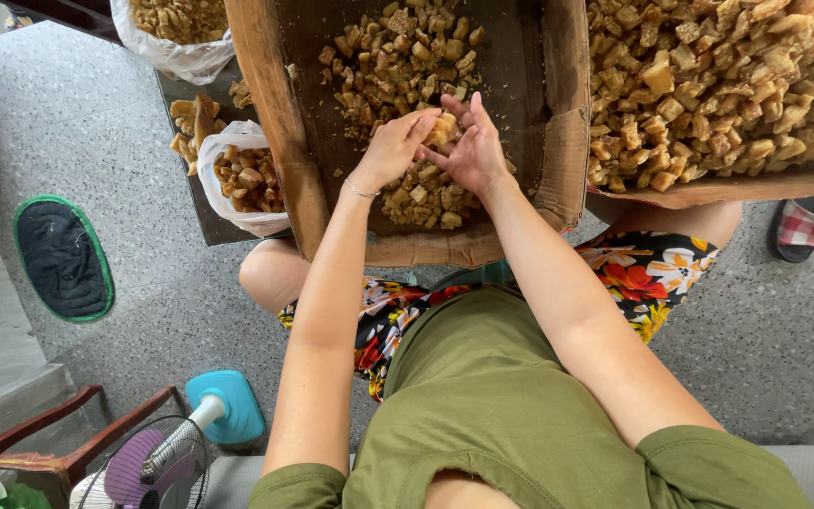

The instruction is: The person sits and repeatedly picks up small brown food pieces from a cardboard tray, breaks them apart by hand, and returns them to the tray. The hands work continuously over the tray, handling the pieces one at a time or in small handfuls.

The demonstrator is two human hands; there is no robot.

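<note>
Olive-green shirt (511, 396) fills foreground, floral shorts (652, 278) beyond. Large brown cardboard box (284, 141) rests against knees, holding heap of golden-brown fried chunks (398, 57). Second cardboard box (708, 188) at right, heaped fuller. White plastic bag (228, 179) of chunks left of box. Left hand (390, 151) and right hand (473, 151) meet over heap, fingers curled narrow, pinching pale square chunk (442, 128) together.

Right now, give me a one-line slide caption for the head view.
Both hands, left hand and right hand, pinch one fried golden chunk above a cardboard box holding similar pieces.
</note>
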